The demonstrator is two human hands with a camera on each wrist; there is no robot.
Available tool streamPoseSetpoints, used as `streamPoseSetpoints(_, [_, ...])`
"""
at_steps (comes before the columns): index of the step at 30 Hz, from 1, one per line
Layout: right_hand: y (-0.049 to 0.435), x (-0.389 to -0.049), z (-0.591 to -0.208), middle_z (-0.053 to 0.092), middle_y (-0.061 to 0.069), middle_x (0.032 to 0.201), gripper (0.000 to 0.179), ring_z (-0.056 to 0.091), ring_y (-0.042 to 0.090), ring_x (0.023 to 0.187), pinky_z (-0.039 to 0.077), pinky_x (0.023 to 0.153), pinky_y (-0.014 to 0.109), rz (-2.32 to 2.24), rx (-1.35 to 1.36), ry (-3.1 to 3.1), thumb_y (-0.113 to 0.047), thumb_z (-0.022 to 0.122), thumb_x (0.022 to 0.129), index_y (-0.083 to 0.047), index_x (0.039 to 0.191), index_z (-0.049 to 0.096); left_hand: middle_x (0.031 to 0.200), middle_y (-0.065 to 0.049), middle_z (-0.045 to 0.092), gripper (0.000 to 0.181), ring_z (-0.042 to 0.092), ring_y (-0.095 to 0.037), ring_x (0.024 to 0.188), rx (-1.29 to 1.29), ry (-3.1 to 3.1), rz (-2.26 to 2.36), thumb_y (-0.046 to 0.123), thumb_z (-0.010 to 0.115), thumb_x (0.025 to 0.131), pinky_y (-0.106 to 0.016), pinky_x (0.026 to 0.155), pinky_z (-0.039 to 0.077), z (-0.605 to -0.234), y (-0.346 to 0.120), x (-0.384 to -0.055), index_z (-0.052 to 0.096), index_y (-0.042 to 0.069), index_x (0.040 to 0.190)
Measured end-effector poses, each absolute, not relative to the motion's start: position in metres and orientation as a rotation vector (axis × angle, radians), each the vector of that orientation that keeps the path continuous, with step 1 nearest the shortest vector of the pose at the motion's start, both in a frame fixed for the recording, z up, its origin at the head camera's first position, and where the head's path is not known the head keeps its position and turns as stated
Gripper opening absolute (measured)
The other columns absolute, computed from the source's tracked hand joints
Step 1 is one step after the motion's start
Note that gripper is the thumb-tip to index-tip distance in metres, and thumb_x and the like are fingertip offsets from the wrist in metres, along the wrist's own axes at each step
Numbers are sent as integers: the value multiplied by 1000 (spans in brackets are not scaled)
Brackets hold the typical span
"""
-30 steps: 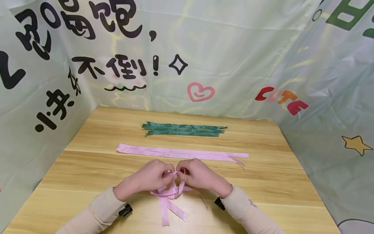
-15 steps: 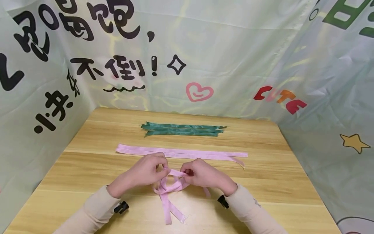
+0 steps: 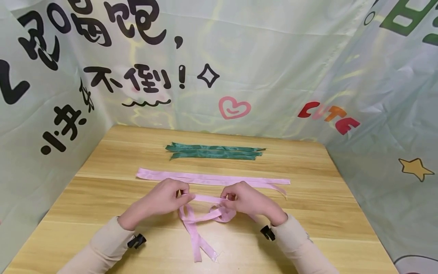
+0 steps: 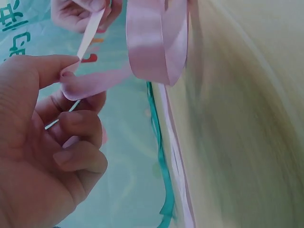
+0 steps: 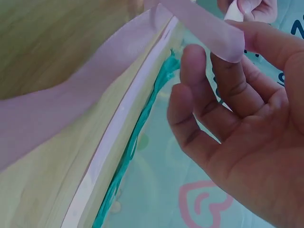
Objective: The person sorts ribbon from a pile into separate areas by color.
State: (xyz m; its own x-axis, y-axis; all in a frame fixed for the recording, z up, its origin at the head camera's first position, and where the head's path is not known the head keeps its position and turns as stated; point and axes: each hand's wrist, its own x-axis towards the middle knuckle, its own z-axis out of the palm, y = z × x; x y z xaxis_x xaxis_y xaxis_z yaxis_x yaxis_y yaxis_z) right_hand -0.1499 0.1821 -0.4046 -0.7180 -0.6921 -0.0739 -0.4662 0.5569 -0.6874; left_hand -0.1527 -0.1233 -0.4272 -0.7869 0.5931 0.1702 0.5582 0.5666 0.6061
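A pink satin ribbon (image 3: 208, 198) stretches between both hands over the near middle of the table. My left hand (image 3: 170, 196) pinches it between thumb and forefinger, the other fingers loosely curled. My right hand (image 3: 247, 198) pinches the same ribbon farther right. Below the stretched part, the ribbon hangs in loops, and its tails lie on the table toward the front. In the left wrist view, the ribbon (image 4: 147, 42) makes a wide loop beside the left hand (image 4: 52, 128). The right wrist view has the ribbon (image 5: 209, 33) bent over the right hand's (image 5: 247, 109) fingertips.
Flat pink ribbons (image 3: 212, 179) lie just beyond the hands on the wooden table (image 3: 102, 198). Farther back are several green ribbons (image 3: 215, 151). A printed cloth (image 3: 273, 68) encloses the table's back and sides. Each wrist carries a small black device (image 3: 137, 241).
The hands have moved apart, left hand leftward and right hand rightward. The ribbon between them has gone from a bunched twist to a straight, flat stretch, and its loops have spread.
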Motion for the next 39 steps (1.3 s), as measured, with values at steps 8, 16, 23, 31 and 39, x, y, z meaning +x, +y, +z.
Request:
streamPoseSetpoints(8, [187, -150, -403, 43, -14, 58, 12, 32, -1, 49, 30, 53, 18, -874, -927, 2413, -14, 67, 103, -9, 101, 77, 55, 17, 34, 35, 33, 1, 52, 936, 2764, 989, 32, 71, 100, -22, 56, 32, -422, -129, -152, 56, 30, 69])
streamPoseSetpoints(16, [192, -150, -405, 41, -14, 55, 12, 30, -1, 47, 30, 53, 18, -846, -925, 2397, -14, 65, 103, -9, 104, 77, 57, 18, 38, 33, 37, 1, 53, 940, 2768, 1012, 29, 74, 99, -21, 58, 34, -421, -131, -153, 58, 30, 70])
streamPoseSetpoints(23, [209, -151, -403, 57, -1, 57, 13, 40, 1, 47, 31, 51, 19, -1043, -830, 2420, -14, 65, 104, -6, 105, 75, 64, 15, 50, 20, 45, -2, 58, 967, 2646, 1129, 20, 71, 100, -22, 61, 40, -420, -139, -155, 69, 19, 81])
streamPoseSetpoints(31, [235, -155, -398, 48, -8, 57, 19, 43, 4, 48, 36, 50, 21, -1109, -702, 2525, -23, 67, 104, -8, 109, 76, 78, 9, 64, 9, 55, -5, 72, 972, 2623, 1152, 15, 67, 103, -24, 68, 48, -417, -148, -157, 71, 14, 95])
streamPoseSetpoints(39, [256, -158, -391, 49, -4, 61, 22, 67, 23, 60, 56, 61, 29, -1190, -622, 2550, -22, 70, 103, -1, 109, 75, 83, 0, 71, 7, 58, -4, 76, 967, 2663, 1129, 9, 67, 100, -25, 71, 50, -410, -157, -159, 73, 12, 100])
